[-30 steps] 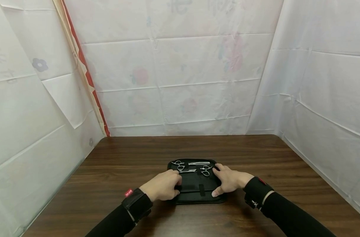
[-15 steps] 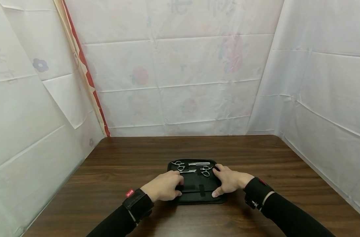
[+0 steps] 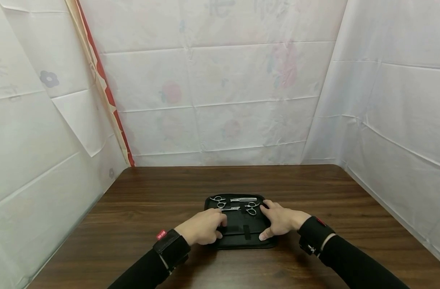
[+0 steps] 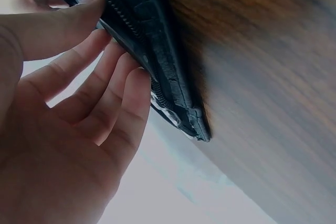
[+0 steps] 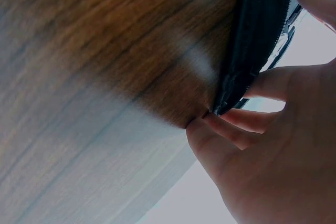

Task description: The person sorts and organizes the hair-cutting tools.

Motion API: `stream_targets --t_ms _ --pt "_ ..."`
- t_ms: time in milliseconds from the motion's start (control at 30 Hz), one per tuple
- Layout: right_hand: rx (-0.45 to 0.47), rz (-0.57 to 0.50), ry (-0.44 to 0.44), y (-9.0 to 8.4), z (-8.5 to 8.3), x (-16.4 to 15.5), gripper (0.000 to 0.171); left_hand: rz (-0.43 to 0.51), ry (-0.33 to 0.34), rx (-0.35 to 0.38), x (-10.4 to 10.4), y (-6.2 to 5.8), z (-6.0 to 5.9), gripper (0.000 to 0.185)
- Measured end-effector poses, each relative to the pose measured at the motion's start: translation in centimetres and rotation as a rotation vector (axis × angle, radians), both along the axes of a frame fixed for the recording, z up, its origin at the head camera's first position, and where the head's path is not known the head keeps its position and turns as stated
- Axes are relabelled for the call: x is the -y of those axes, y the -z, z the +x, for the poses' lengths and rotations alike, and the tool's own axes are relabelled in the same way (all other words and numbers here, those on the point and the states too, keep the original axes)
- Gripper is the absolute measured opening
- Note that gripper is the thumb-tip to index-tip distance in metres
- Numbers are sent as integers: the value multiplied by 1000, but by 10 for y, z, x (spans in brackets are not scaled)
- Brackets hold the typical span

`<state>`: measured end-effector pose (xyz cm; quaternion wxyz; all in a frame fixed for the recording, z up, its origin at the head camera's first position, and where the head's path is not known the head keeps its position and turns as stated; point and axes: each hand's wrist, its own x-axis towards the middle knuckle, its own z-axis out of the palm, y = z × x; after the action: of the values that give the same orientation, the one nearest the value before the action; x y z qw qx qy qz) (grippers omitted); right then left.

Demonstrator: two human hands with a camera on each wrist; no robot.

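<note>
Nearest the viewer, two black sleeves with wrist straps are seen reaching onto a dark wooden table. The left hand is laid on the near left part of an open black case, its fingers bent loosely over the lining and the zipped edge; in the left wrist view the fingers are spread slightly and pressed against that edge, clamped on nothing. The right hand is rested on the case's right side, fingers relaxed and a little apart, the thumb set at the near right edge.

The case is lying flat in the middle of the table, close to the near edge. Its far half is occupied by two pairs of scissors, held side by side with their long axes running left to right.

Against the frame of a second ago, the left hand is found slightly further right on the case; the right hand and the case are unchanged.

Beyond the table, white sheeting is hung as a backdrop.
</note>
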<state>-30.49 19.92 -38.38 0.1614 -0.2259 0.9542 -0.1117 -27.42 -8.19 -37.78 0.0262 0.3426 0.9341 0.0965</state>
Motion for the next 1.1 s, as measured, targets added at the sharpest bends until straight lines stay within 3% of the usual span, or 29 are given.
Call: stream_targets --t_ms 300,1100 --pt "9 -1 3 -1 0 0 102 -25 -3 -8 0 5 -1 19" --pt "19 41 -4 -3 -1 1 101 -25 30 -7 3 5 -1 20"
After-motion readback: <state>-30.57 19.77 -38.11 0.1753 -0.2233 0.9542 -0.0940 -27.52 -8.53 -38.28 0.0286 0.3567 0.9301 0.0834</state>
